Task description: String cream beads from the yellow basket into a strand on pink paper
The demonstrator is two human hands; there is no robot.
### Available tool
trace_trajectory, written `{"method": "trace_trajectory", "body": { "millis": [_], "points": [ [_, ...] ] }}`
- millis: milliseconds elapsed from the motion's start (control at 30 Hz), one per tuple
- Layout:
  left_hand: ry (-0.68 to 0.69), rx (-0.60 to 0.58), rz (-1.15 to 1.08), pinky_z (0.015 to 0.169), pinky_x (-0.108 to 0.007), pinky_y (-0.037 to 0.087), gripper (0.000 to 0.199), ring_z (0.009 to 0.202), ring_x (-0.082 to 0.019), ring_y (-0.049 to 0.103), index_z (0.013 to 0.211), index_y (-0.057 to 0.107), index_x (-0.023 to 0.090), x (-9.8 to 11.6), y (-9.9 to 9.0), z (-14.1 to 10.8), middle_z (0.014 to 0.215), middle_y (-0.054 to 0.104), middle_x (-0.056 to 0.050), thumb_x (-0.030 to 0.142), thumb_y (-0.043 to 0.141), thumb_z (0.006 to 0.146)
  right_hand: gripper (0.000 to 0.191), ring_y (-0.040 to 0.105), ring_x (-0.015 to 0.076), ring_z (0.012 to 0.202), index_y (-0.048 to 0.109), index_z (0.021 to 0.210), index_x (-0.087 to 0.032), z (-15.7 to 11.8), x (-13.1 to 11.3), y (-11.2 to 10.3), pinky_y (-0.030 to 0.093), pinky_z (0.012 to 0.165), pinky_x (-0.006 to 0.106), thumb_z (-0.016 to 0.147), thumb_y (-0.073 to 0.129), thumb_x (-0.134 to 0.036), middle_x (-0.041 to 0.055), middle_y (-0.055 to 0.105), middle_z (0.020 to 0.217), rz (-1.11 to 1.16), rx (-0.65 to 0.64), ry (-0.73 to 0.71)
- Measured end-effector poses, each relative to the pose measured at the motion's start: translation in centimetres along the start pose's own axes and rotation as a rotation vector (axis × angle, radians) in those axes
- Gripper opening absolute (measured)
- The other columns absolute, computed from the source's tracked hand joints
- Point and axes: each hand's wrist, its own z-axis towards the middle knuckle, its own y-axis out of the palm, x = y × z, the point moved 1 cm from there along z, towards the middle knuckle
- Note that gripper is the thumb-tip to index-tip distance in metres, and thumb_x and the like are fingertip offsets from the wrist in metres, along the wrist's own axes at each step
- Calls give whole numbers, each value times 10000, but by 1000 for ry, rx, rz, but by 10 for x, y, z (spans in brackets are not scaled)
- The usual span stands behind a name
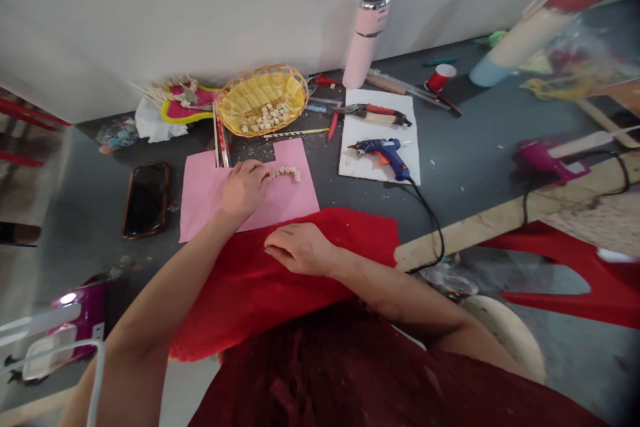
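Grip of left hand (245, 188): rested over pink sheet (203, 193), fingers bent at one end of beaded strand (289, 172); could not tell whether pinching or merely touching. Strand: lay curved on the sheet, just right of the fingertips. Grip of right hand (300, 248): sat curled over red cloth (240, 300), below the sheet; could not tell whether fully closed or holding anything. Beyond the sheet: saw basket (235, 97) with pale bits (270, 118) inside. Right of the sheet: saw white board (350, 133) bearing glue gun (383, 150) and pliers (373, 112), with pink bottle (367, 43) behind. Left: saw phone (147, 200) flat on tabletop (75, 173).
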Motion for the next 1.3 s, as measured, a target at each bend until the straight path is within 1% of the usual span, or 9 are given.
{"method": "trace_trajectory", "body": {
  "millis": [267, 500, 767, 1000, 1100, 1300],
  "points": [
    [-11, -31, -22, 938, -408, 467, 263, 1028, -248, 569, 1026, 697, 205, 3, -4, 0, 1105, 646, -92, 278, 463, 931, 151, 657, 130, 780, 619, 907, -184, -1, 1, 1, 460, 710, 239, 949, 489, -248, 29, 720, 865, 0, -12, 1],
    [-18, -36, -40, 941, -404, 460, 266, 1043, -248, 568, 1033, 696, 218, 2, -3, 0, 1101, 643, -90, 279, 457, 932, 156, 660, 131, 785, 622, 914, -189, -2, 1, 1, 461, 719, 239, 951, 486, -257, 23, 725, 873, -12, -14, 9],
    [-23, -40, -19, 939, -381, 464, 282, 1047, -249, 577, 1037, 700, 185, 4, -4, 1, 1130, 646, -94, 296, 462, 937, 164, 659, 132, 785, 628, 912, -182, -1, 0, 0, 459, 716, 237, 950, 486, -254, 27, 723, 870, -18, -20, 6],
    [19, -1, -51, 955, -391, 465, 293, 1051, -247, 576, 1038, 698, 169, -6, -13, 1, 1138, 626, -112, 257, 436, 938, 156, 657, 132, 794, 624, 917, -186, -1, 1, 0, 458, 724, 234, 952, 490, -258, 28, 725, 879, -7, -23, 7],
    [13, -12, -53, 960, -400, 461, 272, 1063, -249, 566, 1004, 701, 171, -8, -15, 1, 1124, 624, -112, 255, 455, 925, 159, 658, 133, 788, 625, 913, -187, -2, 1, 1, 458, 719, 237, 952, 489, -260, 28, 723, 871, -14, -22, 6],
    [-12, -45, -47, 934, -390, 463, 256, 1053, -248, 561, 979, 696, 181, -3, -9, 1, 1114, 634, -100, 296, 474, 925, 153, 656, 132, 792, 625, 925, -191, -2, 1, 2, 459, 720, 242, 952, 492, -261, 28, 718, 870, -26, -21, -1]
  ]
}}
